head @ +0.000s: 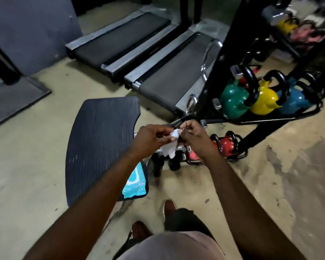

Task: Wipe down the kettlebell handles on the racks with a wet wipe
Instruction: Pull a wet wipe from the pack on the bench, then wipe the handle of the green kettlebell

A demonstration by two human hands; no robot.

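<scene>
Two hands in view, both gripping one wipe (172, 145): the left hand (148, 136) pinches its upper part between thumb and curled fingers; the right hand (196, 139) pinches the top edge with curled fingertips. The wipe is white and crumpled, held in the air between the hands above a low floor rack (240, 153); its long axis runs near vertical, top end at the fingers, free end hanging down. The floor rack holds two reddish kettlebells (226, 145), partly hidden by the right hand. To the right stands a tall rack (223, 59); its bottom shelf carries three in front, green (233, 101), yellow (265, 102), blue (295, 102), handles up; a red one shows partly behind; upper shelf blurred. One teal pack (135, 182) lies on a dark ribbed board (101, 139); two treadmills (163, 79) beyond.
</scene>
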